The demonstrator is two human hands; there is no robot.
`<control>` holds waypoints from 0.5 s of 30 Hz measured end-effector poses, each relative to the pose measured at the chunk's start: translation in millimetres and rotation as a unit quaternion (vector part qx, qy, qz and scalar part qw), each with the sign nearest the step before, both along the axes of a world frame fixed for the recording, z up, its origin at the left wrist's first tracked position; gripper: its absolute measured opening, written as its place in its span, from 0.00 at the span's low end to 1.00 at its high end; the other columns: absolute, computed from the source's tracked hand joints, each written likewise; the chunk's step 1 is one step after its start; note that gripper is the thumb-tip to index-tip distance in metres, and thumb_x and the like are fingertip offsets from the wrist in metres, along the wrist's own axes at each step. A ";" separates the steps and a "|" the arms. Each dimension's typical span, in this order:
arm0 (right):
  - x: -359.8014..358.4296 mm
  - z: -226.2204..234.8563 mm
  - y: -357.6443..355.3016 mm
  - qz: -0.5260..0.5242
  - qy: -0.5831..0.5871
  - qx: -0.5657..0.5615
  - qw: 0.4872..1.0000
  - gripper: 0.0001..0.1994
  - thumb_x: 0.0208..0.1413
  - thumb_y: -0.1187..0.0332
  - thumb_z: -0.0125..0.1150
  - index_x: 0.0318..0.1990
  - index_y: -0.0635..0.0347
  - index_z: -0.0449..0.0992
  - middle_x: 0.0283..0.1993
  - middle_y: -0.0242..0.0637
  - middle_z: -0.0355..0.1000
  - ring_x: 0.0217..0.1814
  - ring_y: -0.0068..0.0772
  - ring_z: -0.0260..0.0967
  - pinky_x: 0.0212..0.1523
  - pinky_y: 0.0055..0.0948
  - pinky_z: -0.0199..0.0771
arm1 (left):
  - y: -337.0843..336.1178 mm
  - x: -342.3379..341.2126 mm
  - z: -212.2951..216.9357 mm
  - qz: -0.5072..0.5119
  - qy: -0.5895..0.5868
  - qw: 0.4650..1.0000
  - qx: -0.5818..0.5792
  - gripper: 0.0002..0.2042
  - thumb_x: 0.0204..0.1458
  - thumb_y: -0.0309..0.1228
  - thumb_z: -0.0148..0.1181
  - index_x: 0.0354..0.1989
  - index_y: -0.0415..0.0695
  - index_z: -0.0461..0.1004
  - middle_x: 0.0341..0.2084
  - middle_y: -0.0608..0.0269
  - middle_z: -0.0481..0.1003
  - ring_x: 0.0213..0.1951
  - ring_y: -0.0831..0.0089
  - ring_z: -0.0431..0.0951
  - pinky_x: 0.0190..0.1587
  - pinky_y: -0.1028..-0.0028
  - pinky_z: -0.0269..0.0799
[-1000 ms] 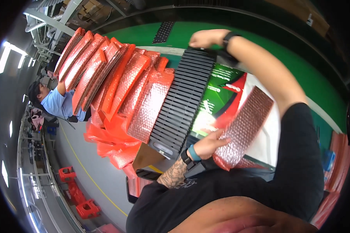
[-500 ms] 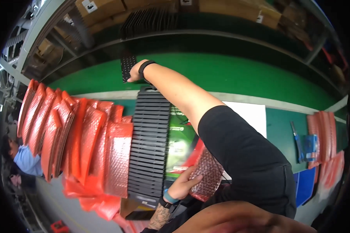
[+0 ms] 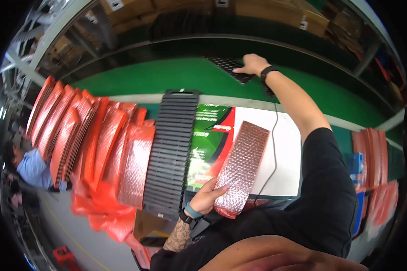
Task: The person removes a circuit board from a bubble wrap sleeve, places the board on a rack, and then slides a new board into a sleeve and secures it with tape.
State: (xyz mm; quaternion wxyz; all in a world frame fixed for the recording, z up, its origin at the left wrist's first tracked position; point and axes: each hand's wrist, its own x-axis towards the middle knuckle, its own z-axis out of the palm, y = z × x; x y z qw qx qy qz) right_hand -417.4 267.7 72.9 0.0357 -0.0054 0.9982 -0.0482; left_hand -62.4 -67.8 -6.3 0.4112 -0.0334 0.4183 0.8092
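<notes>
My left hand (image 3: 205, 197) grips the lower end of a pinkish bubble-wrap pouch (image 3: 243, 165), thumb on top. The pouch slants over a printed green-and-red sheet and a white sheet. Farther off, my right hand (image 3: 253, 66) has its thumb and fingers closed on a thin black board (image 3: 228, 67) with rows of pale dots. The board hangs tilted over the green surface beyond the table edge. A dark cord runs from my right wristband down across the white sheet. Left of the pouch lies a black slotted rack (image 3: 169, 149).
Many red bubble-wrap pouches (image 3: 135, 167) stand in rows on the left, some slumping off the edge. More pouches (image 3: 371, 156) and a blue item (image 3: 356, 165) are at the right. Cardboard boxes (image 3: 271, 16) fill the shelf above. A person in blue (image 3: 34, 168) is at far left.
My right hand has swung rightward with the dotted board, which has turned from upright to slanting. The pouch in my left hand now shows fully, no longer covered by my right arm.
</notes>
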 end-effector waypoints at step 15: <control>21.8 -20.5 98.2 0.045 0.054 -0.260 0.963 0.24 0.46 0.67 0.76 0.50 0.66 0.76 0.34 0.39 0.76 0.40 0.34 0.76 0.39 0.30 0.77 | 36.1 33.2 3.0 0.052 0.008 0.999 0.014 0.20 0.67 0.28 0.52 0.66 0.37 0.63 0.56 0.63 0.74 0.56 0.77 0.73 0.60 0.71 0.70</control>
